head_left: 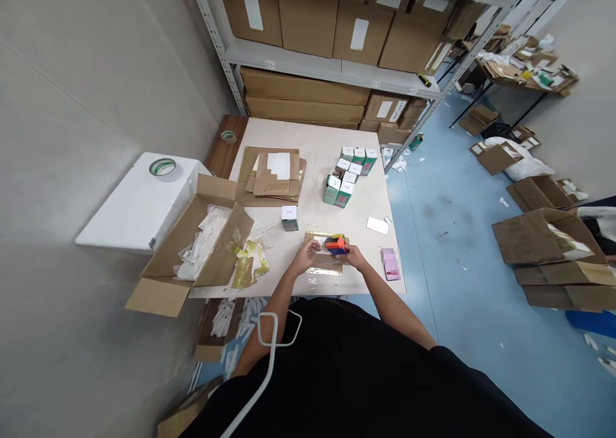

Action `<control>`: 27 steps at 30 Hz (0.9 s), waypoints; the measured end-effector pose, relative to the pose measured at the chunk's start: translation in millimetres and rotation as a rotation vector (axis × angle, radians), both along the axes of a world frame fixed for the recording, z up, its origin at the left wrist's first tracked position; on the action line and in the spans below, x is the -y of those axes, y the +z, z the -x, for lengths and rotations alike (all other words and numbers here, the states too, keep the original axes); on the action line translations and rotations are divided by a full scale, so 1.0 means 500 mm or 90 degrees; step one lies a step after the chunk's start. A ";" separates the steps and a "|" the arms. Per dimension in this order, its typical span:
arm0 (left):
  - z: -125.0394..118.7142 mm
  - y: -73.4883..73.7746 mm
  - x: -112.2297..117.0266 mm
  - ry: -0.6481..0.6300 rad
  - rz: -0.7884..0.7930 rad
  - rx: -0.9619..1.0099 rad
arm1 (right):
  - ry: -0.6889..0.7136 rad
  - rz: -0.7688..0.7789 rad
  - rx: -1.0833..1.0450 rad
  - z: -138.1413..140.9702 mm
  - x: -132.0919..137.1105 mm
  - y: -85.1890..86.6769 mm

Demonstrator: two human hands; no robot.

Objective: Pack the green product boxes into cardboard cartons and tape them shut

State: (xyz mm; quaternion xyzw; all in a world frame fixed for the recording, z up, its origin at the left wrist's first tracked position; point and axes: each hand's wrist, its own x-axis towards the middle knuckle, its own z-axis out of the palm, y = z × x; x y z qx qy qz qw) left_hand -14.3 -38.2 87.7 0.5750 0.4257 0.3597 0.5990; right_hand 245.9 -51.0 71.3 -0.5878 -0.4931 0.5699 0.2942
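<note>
The cardboard [330, 260] beneath the orange-and-blue tool [334, 245] your right hand [355, 257] grips could slide if your left hand [306, 258], hold unclear, nudges it.

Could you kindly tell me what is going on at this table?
A person stands at the table, holding an orange and blue tool, perhaps a tape dispenser, in the right hand above a taped cardboard piece. The left hand is at that piece's left edge. Beyond are a group of green and white boxes, a lone box and stacked flat cardboard.
</note>
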 end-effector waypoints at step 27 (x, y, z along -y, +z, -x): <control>0.050 -0.019 -0.059 0.299 0.299 0.186 | 0.190 -0.015 0.089 -0.017 -0.071 0.079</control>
